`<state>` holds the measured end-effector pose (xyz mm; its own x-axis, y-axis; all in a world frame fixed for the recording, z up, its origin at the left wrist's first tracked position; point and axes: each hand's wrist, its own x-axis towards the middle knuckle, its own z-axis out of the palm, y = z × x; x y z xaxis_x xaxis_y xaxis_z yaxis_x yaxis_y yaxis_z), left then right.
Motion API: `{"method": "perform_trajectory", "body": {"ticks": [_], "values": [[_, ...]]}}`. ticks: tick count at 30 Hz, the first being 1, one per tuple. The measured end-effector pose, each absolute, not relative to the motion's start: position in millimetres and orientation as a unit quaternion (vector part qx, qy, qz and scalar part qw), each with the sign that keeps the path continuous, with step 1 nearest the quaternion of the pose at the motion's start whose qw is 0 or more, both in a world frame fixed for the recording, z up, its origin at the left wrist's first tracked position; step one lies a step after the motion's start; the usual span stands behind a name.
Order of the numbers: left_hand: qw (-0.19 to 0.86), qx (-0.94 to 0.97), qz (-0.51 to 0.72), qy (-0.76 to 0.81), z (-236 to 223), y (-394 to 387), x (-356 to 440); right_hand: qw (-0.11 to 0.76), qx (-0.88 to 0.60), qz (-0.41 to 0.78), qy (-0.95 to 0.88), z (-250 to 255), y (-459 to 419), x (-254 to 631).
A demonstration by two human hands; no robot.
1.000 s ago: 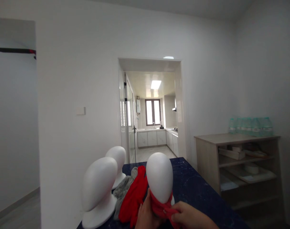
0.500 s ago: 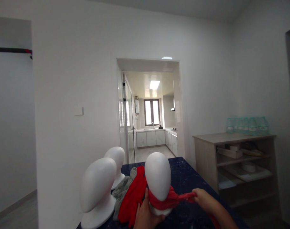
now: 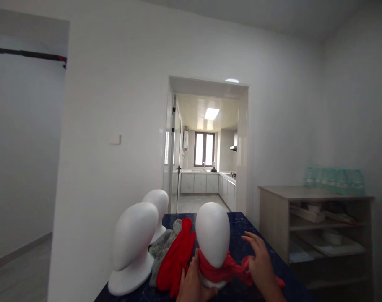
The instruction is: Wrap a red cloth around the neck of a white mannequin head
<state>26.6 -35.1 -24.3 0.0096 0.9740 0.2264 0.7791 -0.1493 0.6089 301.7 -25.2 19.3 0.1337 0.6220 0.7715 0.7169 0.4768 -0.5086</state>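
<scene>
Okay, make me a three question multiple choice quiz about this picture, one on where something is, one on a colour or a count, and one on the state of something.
1. Where does the red scarf sit?
A. Around the neck of the nearest mannequin head
B. On the wooden shelf
C. On the floor

2. How many white mannequin heads stand on the dark blue table?
A. One
B. Two
C. Three

3. What is the state of the right hand?
A. Clenched in a fist
B. Fingers spread, lying against the scarf's tail
C. Flat on the wall

Answers:
1. A, the red cloth rings the neck just above the base, where the left hand steadies it.
2. C, one is in front, one at the left and one behind it.
3. B, the fingers fan out above the cloth.
</scene>
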Motion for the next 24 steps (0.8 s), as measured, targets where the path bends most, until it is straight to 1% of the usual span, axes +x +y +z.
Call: {"method": "perform_trajectory", "body": {"ticks": [1,3,6,8,11,13,15,18,21,24], "values": [[0.159,0.69,0.31,0.634,-24,-36,27,0.586,-0.5,-0.065,-0.634,24,-31,297],[0.158,0.687,0.318,0.634,-22,-39,28,0.609,-0.499,-0.059,-0.613,29,-41,287],[0.148,0.685,0.317,0.639,-21,-41,29,0.58,-0.499,0.073,-0.64,22,-47,266],[0.142,0.688,0.313,0.639,-21,-42,29,0.561,-0.465,0.159,-0.666,11,-44,250],[0.152,0.699,0.33,0.616,-21,-42,28,0.556,-0.404,0.242,-0.685,-11,-33,230],[0.166,0.704,0.346,0.597,-19,-43,28,0.561,-0.397,0.281,-0.67,-25,-25,220],[0.17,0.706,0.361,0.586,-18,-44,28,0.566,-0.404,0.286,-0.659,-35,-18,213],[0.155,0.71,0.366,0.581,-17,-44,28,0.564,-0.423,0.231,-0.671,-44,-14,208],[0.141,0.716,0.352,0.586,-20,-44,27,0.551,-0.454,0.188,-0.675,-43,-17,206],[0.137,0.716,0.348,0.59,-25,-41,27,0.541,-0.48,0.178,-0.667,-41,-21,205]]}}
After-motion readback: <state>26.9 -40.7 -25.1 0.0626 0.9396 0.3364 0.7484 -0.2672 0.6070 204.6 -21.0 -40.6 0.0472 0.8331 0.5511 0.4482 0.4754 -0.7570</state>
